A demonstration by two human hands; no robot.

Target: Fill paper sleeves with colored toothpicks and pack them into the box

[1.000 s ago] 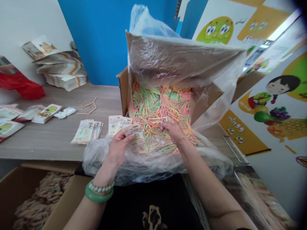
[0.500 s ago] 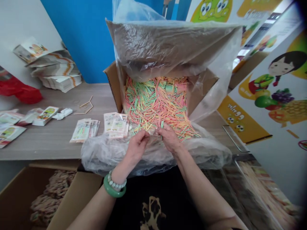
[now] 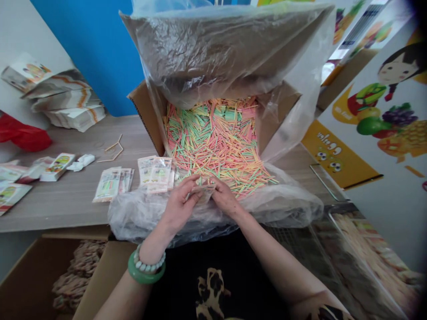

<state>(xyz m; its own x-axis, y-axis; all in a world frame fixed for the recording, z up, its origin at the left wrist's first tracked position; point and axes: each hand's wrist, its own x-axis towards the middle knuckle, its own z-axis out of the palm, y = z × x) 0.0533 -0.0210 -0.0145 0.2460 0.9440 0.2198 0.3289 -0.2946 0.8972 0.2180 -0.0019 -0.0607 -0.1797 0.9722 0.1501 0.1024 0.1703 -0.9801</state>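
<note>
White lettering (image 3: 328, 143) ending in "gg" stands on the orange panel (image 3: 350, 168), its start unclear.

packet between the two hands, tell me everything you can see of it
The small packet looks like thin, pale film, with printing too small to read. It is held up over the clear plastic liner, near the coloured sticks. The left hand grips its left side, thumb in front; the right hand is at its right edge. Its contents cannot be made out.

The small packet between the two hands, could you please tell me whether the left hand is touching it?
Touching: the head view shows the left hand gripping the small packet, with the thumb lying over its near face.
</note>
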